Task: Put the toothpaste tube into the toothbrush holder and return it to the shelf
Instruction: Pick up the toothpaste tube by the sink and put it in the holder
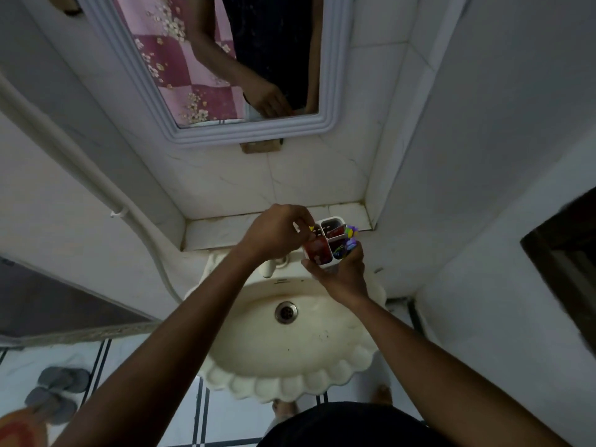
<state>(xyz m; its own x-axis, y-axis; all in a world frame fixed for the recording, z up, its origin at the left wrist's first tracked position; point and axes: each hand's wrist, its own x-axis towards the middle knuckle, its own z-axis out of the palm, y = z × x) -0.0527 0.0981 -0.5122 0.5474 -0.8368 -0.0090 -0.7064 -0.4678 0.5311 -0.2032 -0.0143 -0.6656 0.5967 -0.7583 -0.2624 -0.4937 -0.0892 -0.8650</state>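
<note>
My right hand [342, 272] grips a white toothbrush holder [325, 261] from below, holding it over the back of the sink, just in front of the shelf [232, 229]. The holder has several compartments. A red toothpaste tube [317, 248] stands in the near-left compartment. Colourful toothbrushes [350, 237] stick out on the right side. My left hand [277, 230] hovers at the holder's top left edge, its fingertips pinched on a small yellow-tipped thing that I cannot identify. The tube's lower part is hidden inside the holder.
A cream scalloped sink [290, 333] with a drain [286, 312] lies below the hands, its tap [274, 264] just left of the holder. A framed mirror [225, 75] hangs above the shelf. Grey slippers [58, 391] lie on the floor at the left.
</note>
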